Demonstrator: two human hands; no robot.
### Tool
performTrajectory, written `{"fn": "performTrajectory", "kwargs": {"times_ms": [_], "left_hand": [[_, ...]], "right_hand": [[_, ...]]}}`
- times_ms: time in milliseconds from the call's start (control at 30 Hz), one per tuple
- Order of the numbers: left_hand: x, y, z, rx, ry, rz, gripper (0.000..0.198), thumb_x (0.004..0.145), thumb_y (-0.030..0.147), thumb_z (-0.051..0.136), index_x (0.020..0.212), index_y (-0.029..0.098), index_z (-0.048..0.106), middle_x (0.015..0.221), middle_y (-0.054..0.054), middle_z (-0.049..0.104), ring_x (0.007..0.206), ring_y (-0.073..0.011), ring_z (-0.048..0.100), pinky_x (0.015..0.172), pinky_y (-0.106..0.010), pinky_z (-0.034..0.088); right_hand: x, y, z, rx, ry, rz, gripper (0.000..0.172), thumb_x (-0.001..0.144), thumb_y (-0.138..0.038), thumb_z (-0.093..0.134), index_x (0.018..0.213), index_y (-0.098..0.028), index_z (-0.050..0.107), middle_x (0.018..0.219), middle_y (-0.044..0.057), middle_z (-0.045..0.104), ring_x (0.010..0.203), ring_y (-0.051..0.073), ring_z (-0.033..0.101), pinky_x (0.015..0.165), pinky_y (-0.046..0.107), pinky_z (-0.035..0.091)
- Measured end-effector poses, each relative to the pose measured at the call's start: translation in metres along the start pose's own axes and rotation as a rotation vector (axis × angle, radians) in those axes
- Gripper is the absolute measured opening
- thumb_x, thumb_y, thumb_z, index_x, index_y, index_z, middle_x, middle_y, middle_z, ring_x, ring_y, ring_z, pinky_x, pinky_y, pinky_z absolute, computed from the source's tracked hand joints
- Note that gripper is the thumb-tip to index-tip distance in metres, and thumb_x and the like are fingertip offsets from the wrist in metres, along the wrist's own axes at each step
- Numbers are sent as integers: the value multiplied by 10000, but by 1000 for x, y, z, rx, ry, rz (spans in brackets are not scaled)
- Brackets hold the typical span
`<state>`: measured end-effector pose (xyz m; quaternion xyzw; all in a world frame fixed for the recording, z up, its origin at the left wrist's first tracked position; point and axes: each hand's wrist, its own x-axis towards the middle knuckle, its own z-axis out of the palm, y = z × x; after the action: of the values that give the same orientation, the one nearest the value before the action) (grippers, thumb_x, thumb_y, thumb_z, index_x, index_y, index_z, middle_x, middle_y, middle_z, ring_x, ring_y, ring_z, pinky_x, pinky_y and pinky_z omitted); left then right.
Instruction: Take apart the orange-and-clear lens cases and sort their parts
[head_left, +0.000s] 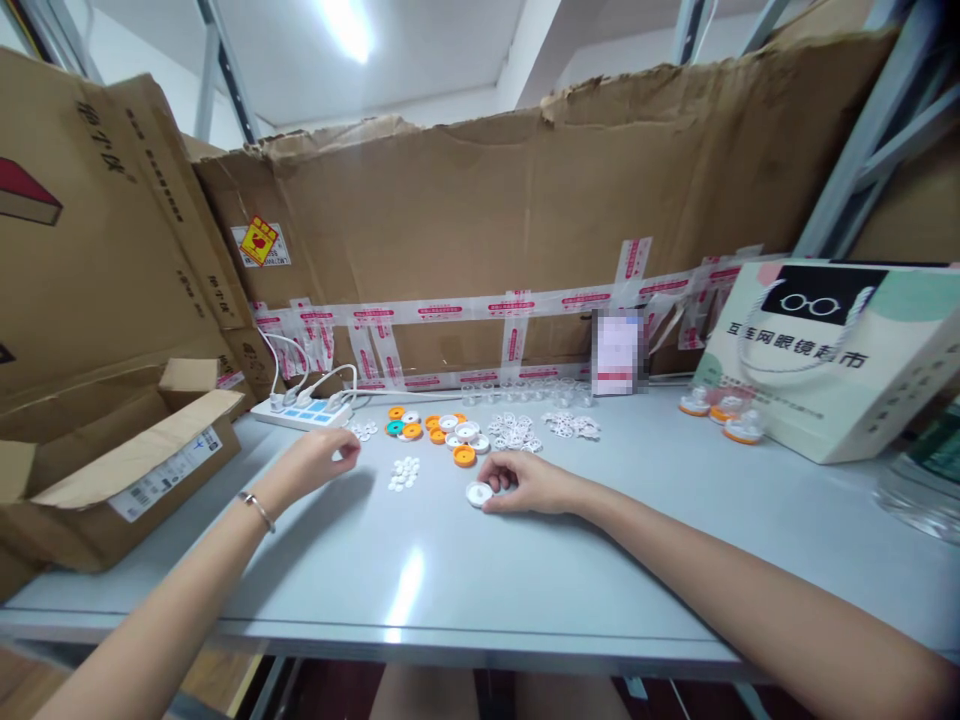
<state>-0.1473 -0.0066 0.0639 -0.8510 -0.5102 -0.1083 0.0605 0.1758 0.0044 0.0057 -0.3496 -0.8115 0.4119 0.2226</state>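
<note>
My right hand (525, 483) pinches a round white disc (479, 493) at its edge, low over the tabletop. On the left, my left hand (324, 458) is raised near small clear-white pieces (364, 431), its fingers curled together; anything between the fingertips is too small to make out. Between the hands lie small white pieces (404, 473), an orange disc (464, 456) and a group of white discs (466, 431). Other orange discs (412, 431) and a teal disc (394, 428) lie behind. White patterned pieces (514, 433) form a pile beyond my right hand, with another pile (571, 425) beside it.
An open cardboard box (150, 470) stands at the left, near a white power strip (300, 412). Clear cups (525, 392) line the back. At the right are assembled orange-and-clear pieces (742, 427), a paper bag (825, 370) and a clear container (922, 480).
</note>
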Motion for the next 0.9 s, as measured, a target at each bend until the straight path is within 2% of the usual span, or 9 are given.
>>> {"fn": "performTrajectory", "kwargs": {"times_ms": [67,167,433,633,900], "left_hand": [[-10,-16,5,47,-65,-49,172,751,216,424,744,168,589,743,-33,654,669,-151,593,642,-232,430],[-15,-26,13,76,-95,-55,172,743,218,429,740,167,593,749,-42,654,674,-161,596,646,-240,428],[-13,-19,14,135,-129,8,173,774,199,421,771,170,592,775,-45,647,703,-163,578,666,-251,400],[-12,-19,21,220,-130,94,206,815,201,390,791,171,592,791,-46,640,721,-154,577,700,-253,397],[-12,-22,18,89,-107,67,260,844,246,348,826,180,598,833,-48,651,763,-171,588,703,-260,416]], "right_hand": [[0,0,0,4,-5,-6,300,602,-318,694,836,-164,585,723,-25,489,650,96,435,581,215,338],[0,0,1,0,-2,-8,290,601,-303,691,830,-166,575,717,-29,479,643,94,429,579,214,332],[0,-3,2,-4,4,3,299,587,-297,700,809,-164,550,712,-30,461,643,95,416,577,212,328],[0,-3,2,-10,11,-1,299,582,-304,701,800,-170,547,705,-32,460,641,96,417,578,213,329],[-1,-3,1,-13,3,-2,302,592,-323,693,810,-172,548,721,-27,462,654,99,421,584,214,331]]}}
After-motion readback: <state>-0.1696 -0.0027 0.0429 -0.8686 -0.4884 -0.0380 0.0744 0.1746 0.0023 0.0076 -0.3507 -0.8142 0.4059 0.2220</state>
